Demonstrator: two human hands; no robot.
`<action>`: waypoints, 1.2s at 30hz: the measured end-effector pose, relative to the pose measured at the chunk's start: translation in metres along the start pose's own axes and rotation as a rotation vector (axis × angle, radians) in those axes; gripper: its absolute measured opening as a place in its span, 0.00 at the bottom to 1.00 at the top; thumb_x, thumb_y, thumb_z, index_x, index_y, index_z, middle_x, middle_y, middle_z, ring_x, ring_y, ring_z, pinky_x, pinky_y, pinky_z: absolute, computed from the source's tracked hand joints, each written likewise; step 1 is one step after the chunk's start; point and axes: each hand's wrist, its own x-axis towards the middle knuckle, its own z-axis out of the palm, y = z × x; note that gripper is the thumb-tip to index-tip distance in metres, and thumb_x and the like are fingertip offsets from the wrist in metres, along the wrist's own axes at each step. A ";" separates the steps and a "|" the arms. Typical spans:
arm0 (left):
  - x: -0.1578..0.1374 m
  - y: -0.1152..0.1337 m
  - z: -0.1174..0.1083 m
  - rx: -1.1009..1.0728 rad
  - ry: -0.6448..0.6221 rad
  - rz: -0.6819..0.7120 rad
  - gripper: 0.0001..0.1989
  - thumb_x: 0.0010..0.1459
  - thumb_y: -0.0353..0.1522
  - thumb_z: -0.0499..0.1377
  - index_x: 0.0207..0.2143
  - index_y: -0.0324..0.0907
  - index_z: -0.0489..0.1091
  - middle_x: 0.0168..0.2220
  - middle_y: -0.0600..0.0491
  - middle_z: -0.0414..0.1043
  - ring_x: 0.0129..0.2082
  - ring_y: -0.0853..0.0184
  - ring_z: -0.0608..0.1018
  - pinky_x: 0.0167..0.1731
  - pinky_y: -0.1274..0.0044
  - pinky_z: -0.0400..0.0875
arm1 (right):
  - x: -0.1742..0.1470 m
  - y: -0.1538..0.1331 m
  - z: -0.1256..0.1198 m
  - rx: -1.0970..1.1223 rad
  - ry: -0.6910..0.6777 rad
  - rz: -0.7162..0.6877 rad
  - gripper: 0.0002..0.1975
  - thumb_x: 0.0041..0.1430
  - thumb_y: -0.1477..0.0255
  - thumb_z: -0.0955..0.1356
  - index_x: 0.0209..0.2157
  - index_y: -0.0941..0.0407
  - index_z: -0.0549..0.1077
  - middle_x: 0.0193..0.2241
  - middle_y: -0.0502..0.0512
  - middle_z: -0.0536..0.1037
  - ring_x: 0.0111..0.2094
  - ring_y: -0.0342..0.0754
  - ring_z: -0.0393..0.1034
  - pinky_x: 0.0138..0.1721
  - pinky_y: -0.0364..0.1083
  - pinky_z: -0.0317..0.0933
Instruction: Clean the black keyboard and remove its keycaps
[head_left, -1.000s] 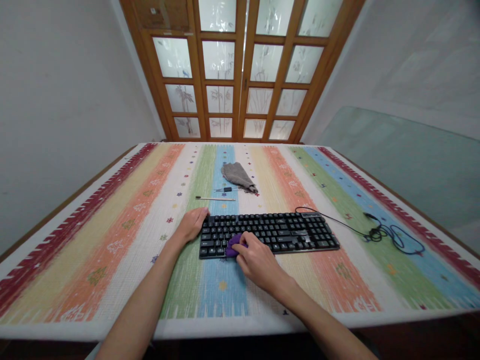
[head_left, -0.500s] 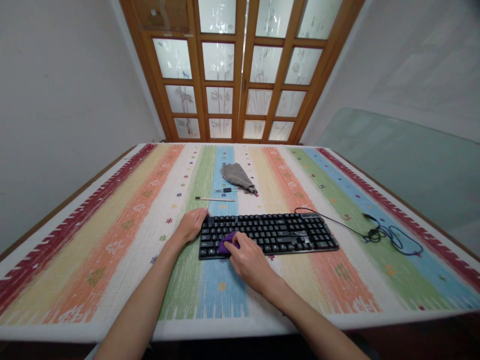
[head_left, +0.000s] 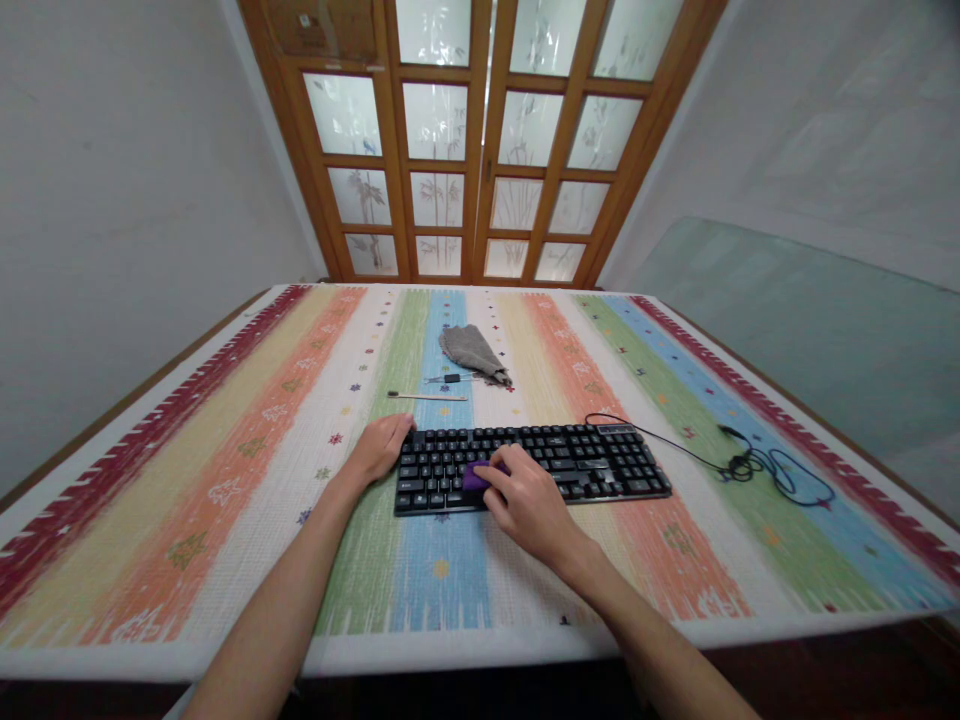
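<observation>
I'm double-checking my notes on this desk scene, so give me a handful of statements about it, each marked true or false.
1. The right hand holds a purple cloth over the keyboard. True.
2. A gray cloth lies farther from the person than the thin brush. True.
3. The left hand rests on the gray cloth. False: it is at the keyboard's upper left corner.
4. The cable lies bunched to the left of the keyboard. False: it is bunched to the right.
5. The keyboard's keys are white. False: they are black.
</observation>
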 end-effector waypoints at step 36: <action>0.001 -0.005 0.002 -0.002 -0.004 -0.007 0.27 0.67 0.44 0.36 0.31 0.42 0.70 0.33 0.48 0.76 0.36 0.60 0.77 0.45 0.68 0.70 | 0.010 -0.013 0.018 -0.067 -0.090 -0.056 0.14 0.59 0.81 0.64 0.44 0.58 0.75 0.37 0.59 0.71 0.38 0.50 0.63 0.38 0.47 0.62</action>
